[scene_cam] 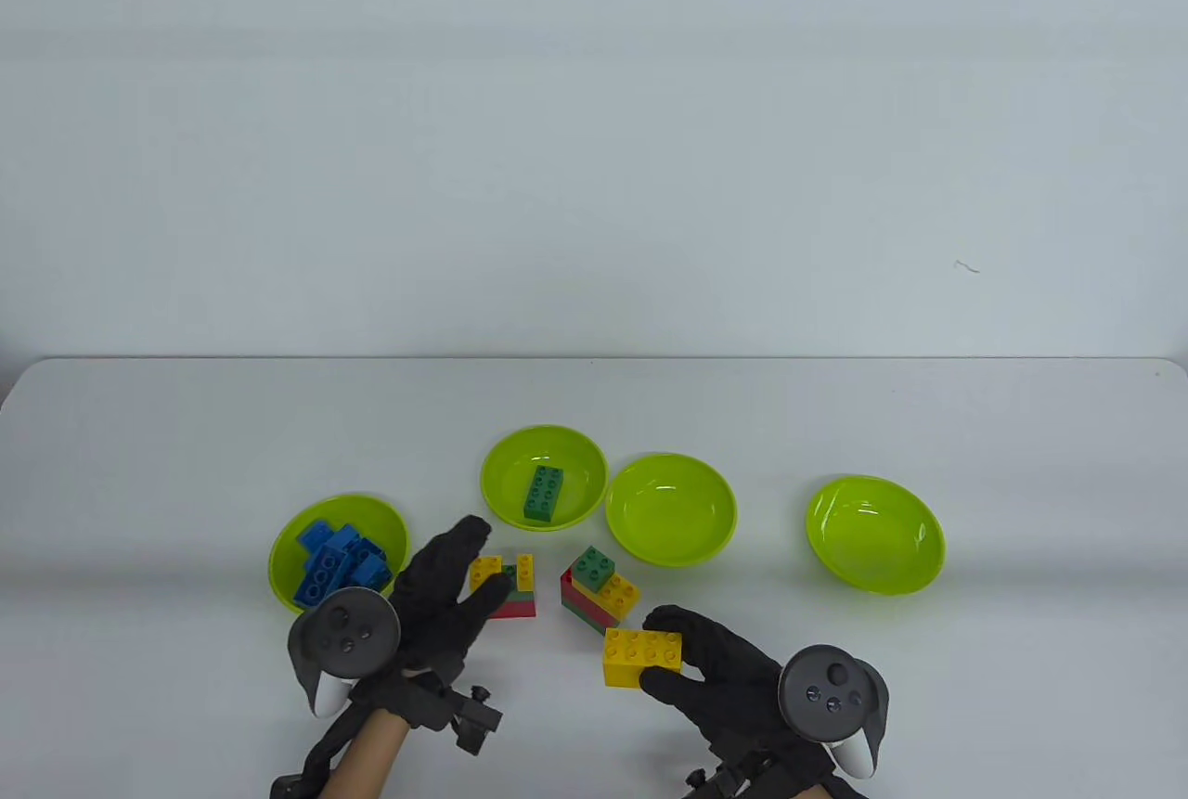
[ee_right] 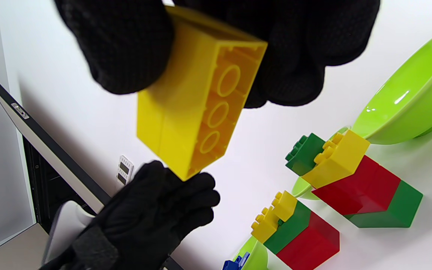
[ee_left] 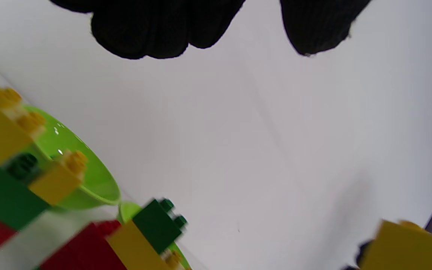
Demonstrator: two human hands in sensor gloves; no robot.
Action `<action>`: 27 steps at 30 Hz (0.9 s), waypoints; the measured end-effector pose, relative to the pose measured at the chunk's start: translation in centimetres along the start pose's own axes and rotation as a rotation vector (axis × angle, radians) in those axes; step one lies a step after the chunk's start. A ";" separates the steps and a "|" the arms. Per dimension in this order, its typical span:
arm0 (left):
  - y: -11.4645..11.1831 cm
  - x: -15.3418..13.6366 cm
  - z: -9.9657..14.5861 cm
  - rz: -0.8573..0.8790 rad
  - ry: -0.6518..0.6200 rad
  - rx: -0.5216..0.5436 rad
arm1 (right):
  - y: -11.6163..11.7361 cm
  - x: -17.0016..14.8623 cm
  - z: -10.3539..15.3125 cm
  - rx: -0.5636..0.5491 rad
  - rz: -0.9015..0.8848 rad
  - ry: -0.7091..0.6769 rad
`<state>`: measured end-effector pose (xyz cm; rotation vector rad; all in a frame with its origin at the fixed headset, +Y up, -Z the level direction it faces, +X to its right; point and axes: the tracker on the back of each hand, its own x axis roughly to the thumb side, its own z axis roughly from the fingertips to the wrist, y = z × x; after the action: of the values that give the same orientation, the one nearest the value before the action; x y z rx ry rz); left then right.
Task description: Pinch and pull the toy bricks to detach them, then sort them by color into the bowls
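a pale grey-white table [scene_cam: 186,428] carries four glossy lime-green plastic bowls [scene_cam: 671,509] beyond the fingertips, plus two stacks of red, green and yellow plastic toy bricks [scene_cam: 594,590], one beside each hand's fingers.

Four lime-green bowls [scene_cam: 671,509] on a pale grey-white table [scene_cam: 186,428] — one holds blue bricks [scene_cam: 339,562], one a green brick [scene_cam: 544,493]; black gloves [scene_cam: 445,590], a yellow brick [scene_cam: 642,658], two stacks [scene_cam: 599,590] of red, green and yellow
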<state>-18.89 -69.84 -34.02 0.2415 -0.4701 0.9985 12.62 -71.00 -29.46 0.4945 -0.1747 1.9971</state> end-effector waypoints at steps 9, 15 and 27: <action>-6.5 3.0 0.8 0.095 -0.092 -0.298 | -0.4 0.1 0.0 -0.015 -0.041 0.004; -7.9 4.1 1.6 0.096 -0.095 -0.281 | -0.4 0.1 0.0 -0.008 -0.070 0.002; -7.2 4.4 1.6 0.050 -0.140 -0.176 | -0.6 0.6 -0.1 0.047 -0.100 -0.042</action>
<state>-11.21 -70.98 -30.33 0.1426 -0.6912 0.9862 12.87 -70.21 -29.39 0.5648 -0.1268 1.8974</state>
